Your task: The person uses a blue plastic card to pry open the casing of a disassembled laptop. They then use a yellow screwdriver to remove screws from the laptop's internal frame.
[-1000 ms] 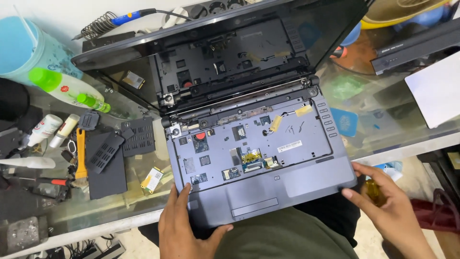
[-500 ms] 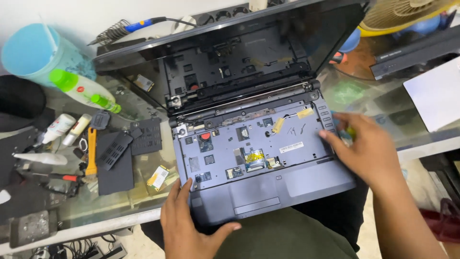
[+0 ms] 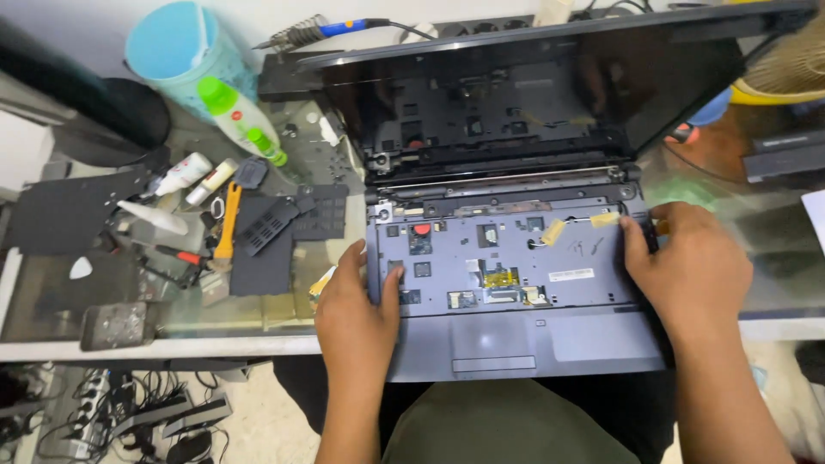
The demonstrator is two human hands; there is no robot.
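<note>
The open laptop (image 3: 516, 283), keyboard removed, lay at the glass table's (image 3: 258, 314) near edge. The left hand (image 3: 357, 318) gripped its left side, thumb over the deck; the right hand (image 3: 692, 271) curled around its right edge — apparently steadying it.
</note>
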